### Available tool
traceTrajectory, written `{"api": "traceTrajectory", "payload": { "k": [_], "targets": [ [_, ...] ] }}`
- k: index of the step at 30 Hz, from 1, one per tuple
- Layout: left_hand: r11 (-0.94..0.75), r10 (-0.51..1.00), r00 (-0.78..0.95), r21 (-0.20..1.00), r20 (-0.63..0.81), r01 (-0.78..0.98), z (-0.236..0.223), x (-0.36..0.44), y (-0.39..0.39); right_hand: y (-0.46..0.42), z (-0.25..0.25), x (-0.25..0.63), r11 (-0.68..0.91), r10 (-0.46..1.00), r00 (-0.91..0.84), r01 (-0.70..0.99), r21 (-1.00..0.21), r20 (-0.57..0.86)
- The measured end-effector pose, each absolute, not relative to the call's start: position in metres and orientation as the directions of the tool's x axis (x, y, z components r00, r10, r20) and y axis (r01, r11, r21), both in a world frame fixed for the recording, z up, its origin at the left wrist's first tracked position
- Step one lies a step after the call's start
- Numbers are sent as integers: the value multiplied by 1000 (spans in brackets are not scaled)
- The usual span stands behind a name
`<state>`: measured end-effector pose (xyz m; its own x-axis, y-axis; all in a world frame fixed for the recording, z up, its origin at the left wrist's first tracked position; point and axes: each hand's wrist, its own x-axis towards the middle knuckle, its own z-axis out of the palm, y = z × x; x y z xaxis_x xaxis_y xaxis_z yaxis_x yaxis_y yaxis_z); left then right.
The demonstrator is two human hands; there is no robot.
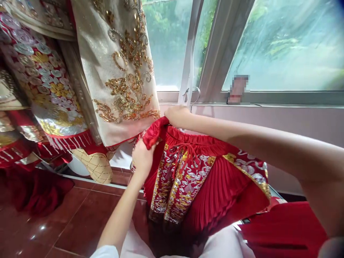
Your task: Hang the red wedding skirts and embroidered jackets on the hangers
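Note:
A red pleated skirt with silver and gold embroidered panels hangs in front of me. Its gathered waistband has a thin red drawstring tied in a bow. My left hand is closed on the bunched red fabric at the waistband's left side. Farther up, my right hand is closed at the waistband's back edge, its fingertips partly hidden. Just behind my right hand, the metal hook of a hanger shows beside a white strip; the rest of the hanger is mostly hidden.
A cream garment with gold beading hangs close on the left, beside other embroidered garments. Windows stand behind a sill. More red fabric lies at the lower right. The floor has dark red tiles.

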<state>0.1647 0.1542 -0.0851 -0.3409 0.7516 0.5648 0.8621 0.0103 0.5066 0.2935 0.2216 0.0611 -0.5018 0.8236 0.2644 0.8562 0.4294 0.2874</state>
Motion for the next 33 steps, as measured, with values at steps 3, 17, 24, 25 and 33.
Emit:
{"api": "traceTrajectory", "payload": {
  "k": [3,17,24,25,33],
  "targets": [
    [-149,891,-81,457,446,877,-115,195,123,212,46,304,422,810,-526,830,365,258],
    [-199,530,-176,324,830,925,-179,128,107,225,40,334,639,677,-651,751,165,343],
    [-45,688,-377,556,620,830,-79,87,148,220,50,340,697,655,-709,701,152,262],
    [-75,773,-317,575,550,815,-72,94,151,219,51,340,693,667,-704,706,143,243],
    [-308,719,7,309,695,900,-66,164,101,218,44,326,591,729,-591,798,118,344]
  ]
}}
